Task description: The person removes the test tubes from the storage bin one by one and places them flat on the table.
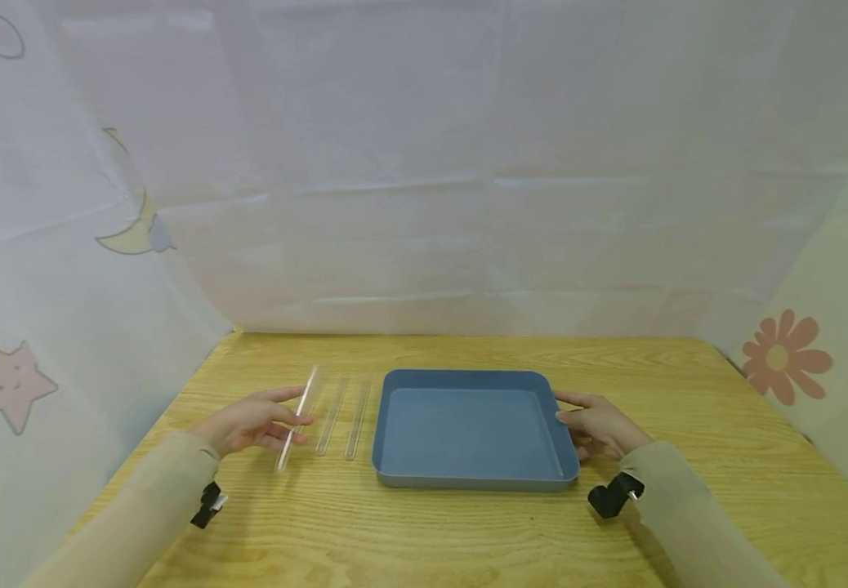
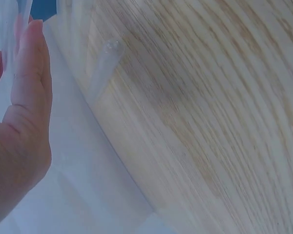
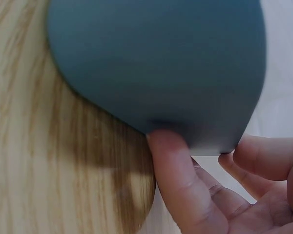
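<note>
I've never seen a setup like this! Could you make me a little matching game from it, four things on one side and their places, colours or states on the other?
Things:
1. Left hand
2. Right hand
3. Pair of clear tubes
4. Whole printed flower

Matches:
A. Red petals, yellow centre
B. At the blue tray's right side
C. Holding a third clear tube
D. Lying left of the tray

Pairs: 1-C, 2-B, 3-D, 4-A

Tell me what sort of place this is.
Probably a makeshift recording booth: pale creased sheeting, printed with a star and a flower, surrounds a wood-grain table bearing a blue tray and clear tubes.
</note>
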Available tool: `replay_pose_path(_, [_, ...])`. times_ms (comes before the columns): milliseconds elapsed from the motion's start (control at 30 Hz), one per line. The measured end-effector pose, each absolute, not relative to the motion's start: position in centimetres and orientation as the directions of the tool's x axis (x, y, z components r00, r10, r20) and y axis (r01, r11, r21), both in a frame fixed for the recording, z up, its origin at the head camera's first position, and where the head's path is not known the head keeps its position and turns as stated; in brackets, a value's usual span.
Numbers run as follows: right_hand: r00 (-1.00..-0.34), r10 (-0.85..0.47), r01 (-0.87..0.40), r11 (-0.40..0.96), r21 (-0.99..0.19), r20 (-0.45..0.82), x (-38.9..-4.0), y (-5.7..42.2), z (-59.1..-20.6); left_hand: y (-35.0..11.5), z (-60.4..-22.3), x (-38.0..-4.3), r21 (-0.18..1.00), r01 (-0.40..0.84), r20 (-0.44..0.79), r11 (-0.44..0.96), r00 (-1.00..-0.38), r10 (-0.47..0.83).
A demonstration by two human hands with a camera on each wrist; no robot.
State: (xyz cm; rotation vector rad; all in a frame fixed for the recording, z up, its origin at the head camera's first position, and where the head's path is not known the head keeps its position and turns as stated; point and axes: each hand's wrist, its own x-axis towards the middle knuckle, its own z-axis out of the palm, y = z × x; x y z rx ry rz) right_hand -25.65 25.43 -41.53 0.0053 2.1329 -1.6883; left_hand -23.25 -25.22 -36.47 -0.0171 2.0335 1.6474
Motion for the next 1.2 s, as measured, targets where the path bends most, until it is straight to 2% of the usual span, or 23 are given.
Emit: replay_pose_path(1200, [-0.917,-0.213,0.278,0.262,-0.924,-0.337,-25.8,25.3,-41.4,-27.7,-37.6,-25.2,0.878,-0.345,-0.423,0.33,-0.883,0.204])
